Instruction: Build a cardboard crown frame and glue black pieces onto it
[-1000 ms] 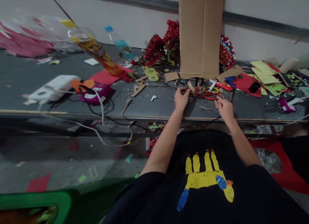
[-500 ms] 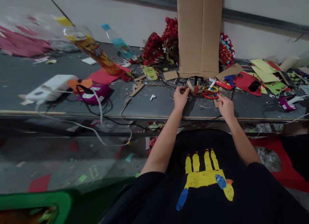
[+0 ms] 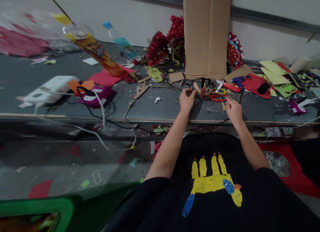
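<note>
We record both hands over the front half of the grey bench (image 3: 170,107), well apart from each other, with small tools and scraps between them. We find the right hand (image 3: 233,109) closed in a fingertip grip on the near end of a thin blue rod (image 3: 223,94), which slants up and leftward over a red loop (image 3: 217,98) and a yellow loop (image 3: 223,91). We see the left hand (image 3: 187,99) with its thumb and fingers curled to a narrow gap beside a bent brown strip (image 3: 197,88); dark bits sit at the fingertips, and we cannot tell whether it has hold of any of them. Just beyond the hands we note a tall cardboard panel (image 3: 206,35), standing upright, with red bunches (image 3: 160,47) to its left and a beaded ring (image 3: 235,50) partly hidden at its right edge. Right of the loops we log a blue tool (image 3: 237,81) near a red sheet (image 3: 252,87). To the left of the left hand we list a white earbud (image 3: 157,100), a yellow tub (image 3: 155,74), two tilted bottles (image 3: 98,54), a purple box (image 3: 97,96) and a white power strip (image 3: 50,89).
</note>
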Motion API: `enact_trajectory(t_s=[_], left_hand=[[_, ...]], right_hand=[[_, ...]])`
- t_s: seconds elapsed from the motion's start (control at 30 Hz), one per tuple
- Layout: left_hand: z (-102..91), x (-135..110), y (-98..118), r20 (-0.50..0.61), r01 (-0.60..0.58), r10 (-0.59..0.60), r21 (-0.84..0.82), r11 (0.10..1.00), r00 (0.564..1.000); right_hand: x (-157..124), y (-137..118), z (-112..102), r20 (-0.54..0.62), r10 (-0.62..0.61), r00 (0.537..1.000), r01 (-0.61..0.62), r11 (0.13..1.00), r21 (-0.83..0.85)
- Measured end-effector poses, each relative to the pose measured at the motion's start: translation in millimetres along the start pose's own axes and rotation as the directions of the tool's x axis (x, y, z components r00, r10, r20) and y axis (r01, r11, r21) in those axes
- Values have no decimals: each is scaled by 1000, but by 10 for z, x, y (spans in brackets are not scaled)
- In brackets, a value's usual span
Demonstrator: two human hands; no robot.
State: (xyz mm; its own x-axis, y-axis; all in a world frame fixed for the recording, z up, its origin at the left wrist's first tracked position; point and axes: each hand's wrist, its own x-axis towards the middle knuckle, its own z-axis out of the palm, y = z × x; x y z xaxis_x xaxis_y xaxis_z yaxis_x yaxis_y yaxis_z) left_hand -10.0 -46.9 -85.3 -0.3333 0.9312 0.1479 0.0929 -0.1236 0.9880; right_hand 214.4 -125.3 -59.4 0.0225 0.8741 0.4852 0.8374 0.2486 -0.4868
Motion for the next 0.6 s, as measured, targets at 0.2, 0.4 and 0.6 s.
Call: enact_trajectory(t_s=[0.2, 0.4, 0.6], left_hand=[[-4, 16, -25, 4, -9, 9, 5, 1000, 1000], [-3, 20, -29, 5, -3, 3, 7, 1000, 1000], [1, 23, -50, 2, -9, 9, 5, 1000, 1000]], right_hand=[[-262, -48, -93, 10, -33, 999, 32, 999, 42], [-12, -68, -143, -20, -40, 999, 40, 999, 13], [98, -100, -68, 13, -52, 999, 53, 998, -34]])
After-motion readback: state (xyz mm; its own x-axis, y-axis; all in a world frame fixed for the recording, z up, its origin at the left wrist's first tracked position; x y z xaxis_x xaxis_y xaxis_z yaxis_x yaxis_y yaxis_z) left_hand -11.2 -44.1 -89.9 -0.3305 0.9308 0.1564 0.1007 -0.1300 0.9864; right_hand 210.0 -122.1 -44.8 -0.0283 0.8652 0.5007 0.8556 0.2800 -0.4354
